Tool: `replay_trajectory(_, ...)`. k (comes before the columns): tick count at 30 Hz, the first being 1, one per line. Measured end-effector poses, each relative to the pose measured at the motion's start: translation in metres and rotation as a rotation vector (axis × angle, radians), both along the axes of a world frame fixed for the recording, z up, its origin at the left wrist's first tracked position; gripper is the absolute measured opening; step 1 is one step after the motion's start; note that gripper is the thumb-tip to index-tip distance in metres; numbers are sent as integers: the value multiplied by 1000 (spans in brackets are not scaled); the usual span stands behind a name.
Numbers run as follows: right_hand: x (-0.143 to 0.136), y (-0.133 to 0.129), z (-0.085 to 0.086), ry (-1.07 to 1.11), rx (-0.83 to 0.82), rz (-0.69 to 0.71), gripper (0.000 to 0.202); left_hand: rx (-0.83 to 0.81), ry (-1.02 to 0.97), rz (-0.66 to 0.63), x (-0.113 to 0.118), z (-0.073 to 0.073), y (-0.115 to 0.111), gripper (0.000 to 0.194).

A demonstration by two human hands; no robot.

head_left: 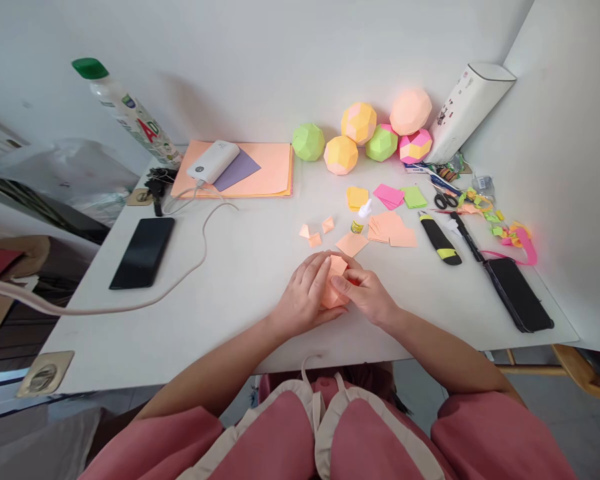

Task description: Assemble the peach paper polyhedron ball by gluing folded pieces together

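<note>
Between my two hands, above the white table's front part, is a peach folded-paper piece (337,267) with angular facets. My left hand (305,290) wraps round its left side, fingers over the top and thumb below. From the right, my right hand (367,293) grips it with the thumb pressed on its face. Much of the paper shape is hidden by the fingers. Just beyond lie several small folded peach pieces (315,239), loose peach sheets (393,229) and a small glue bottle (360,217) with a white tip.
Finished paper balls (359,124) stand along the wall. Yellow (357,198), pink (389,195) and green slips (414,197) lie mid-table. Right: a cutter (440,238), scissors (445,200), black case (517,293). Left: a phone (143,253), power bank (213,161), cable (180,280) and spray can (135,123).
</note>
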State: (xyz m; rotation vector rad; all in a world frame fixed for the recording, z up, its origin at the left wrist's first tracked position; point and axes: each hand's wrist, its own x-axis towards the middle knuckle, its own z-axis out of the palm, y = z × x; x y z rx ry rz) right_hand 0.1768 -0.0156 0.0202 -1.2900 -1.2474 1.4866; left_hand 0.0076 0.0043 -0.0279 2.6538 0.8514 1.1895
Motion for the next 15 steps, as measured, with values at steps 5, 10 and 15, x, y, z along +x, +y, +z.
replay_trajectory(5,6,4,2,56,-20,19,50,-57,-46,-40,-3,5,2,90)
replay_trajectory(10,16,10,7,59,26,42,38,-150,-98,-16,-8,8,3,88)
replay_trajectory(15,26,13,9,-21,169,208,23,-162,-126,-26,-11,10,3,78)
